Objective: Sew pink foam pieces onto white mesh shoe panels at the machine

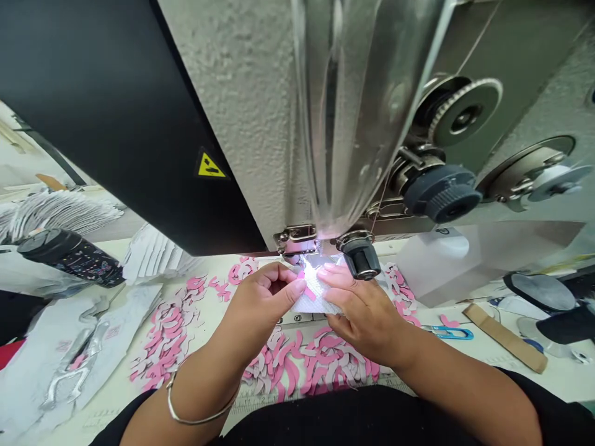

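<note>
A small white mesh fabric piece with a pink strip on it lies under the sewing machine's presser foot. My left hand is closed, thumb pressing the pink strip onto the piece's left edge. My right hand lies on the piece's right side, fingers pinching its edge near the needle. A silver bangle circles my left wrist. The large sewing machine head fills the upper view.
Several pink and white curved cut pieces are scattered on the table around my hands. Blue thread snips lie to the right. White fabric stacks, a dark patterned bottle and grey cut panels sit at the left.
</note>
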### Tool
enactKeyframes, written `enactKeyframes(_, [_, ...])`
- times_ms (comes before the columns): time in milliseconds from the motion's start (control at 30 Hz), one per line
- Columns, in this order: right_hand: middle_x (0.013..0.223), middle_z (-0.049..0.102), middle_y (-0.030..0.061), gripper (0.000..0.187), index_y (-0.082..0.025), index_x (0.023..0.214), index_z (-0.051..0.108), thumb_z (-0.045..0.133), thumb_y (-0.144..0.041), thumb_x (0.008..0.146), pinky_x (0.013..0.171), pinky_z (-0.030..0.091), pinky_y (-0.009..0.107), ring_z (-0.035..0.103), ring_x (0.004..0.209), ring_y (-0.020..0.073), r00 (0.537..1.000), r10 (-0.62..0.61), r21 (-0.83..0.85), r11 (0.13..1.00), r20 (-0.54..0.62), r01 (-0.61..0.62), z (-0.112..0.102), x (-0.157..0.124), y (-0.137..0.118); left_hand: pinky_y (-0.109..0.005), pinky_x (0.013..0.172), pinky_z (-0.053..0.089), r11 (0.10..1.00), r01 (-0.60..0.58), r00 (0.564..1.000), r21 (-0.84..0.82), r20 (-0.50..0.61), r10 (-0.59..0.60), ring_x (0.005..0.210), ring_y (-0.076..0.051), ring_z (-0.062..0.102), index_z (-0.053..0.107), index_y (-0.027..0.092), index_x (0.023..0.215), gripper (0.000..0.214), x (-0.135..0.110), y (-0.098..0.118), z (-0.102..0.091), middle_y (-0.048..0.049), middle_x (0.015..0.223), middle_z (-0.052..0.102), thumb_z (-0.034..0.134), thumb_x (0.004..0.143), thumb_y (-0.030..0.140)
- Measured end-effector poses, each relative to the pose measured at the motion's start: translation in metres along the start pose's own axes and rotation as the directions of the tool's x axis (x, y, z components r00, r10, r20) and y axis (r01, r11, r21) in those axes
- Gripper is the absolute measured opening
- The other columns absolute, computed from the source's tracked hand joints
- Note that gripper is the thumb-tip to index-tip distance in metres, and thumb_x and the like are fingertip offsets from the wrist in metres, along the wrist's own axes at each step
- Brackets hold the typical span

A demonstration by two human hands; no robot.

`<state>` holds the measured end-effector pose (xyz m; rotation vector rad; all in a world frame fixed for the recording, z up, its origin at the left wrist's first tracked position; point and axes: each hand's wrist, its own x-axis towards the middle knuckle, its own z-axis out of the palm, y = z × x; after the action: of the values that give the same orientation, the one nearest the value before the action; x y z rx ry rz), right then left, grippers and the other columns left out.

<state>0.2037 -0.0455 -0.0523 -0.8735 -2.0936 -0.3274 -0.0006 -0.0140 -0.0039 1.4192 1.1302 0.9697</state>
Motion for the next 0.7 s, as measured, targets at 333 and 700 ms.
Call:
enactKeyframes(333, [0.13,0.063,0.0106,0.033,-0.02,0.116,0.054,0.054,-0.013,0.084,0.107,0.047,0.047,0.056,0.126,0.0225,0.999,-0.003,0.079,0.997,0.04,0.0,-0.0017,0.0008,0.0034,-0.023,0.059,0.041,0.998,0.03,1.0,-0.058,0.007,-0.03,0.066,-0.012,0.051,0.065,0.02,0.078,0.021,-0.0052,-0.0036,0.0018,0.0007,0.073,0.06,0.076,0.076,0.037])
enactKeyframes(700, [0.128,0.064,0.0099,0.036,-0.023,0.122,0.054,0.053,-0.009,0.089,0.1,0.051,0.043,0.051,0.132,0.0229,0.997,-0.076,0.037,0.997,0.034,0.074,-0.0069,0.0073,0.0039,-0.026,0.064,0.043,0.994,-0.025,1.0,0.103,0.002,0.025,0.071,-0.015,0.054,0.064,0.021,0.079,0.022,-0.0069,-0.004,0.0014,-0.0006,0.077,0.062,0.071,0.081,0.042])
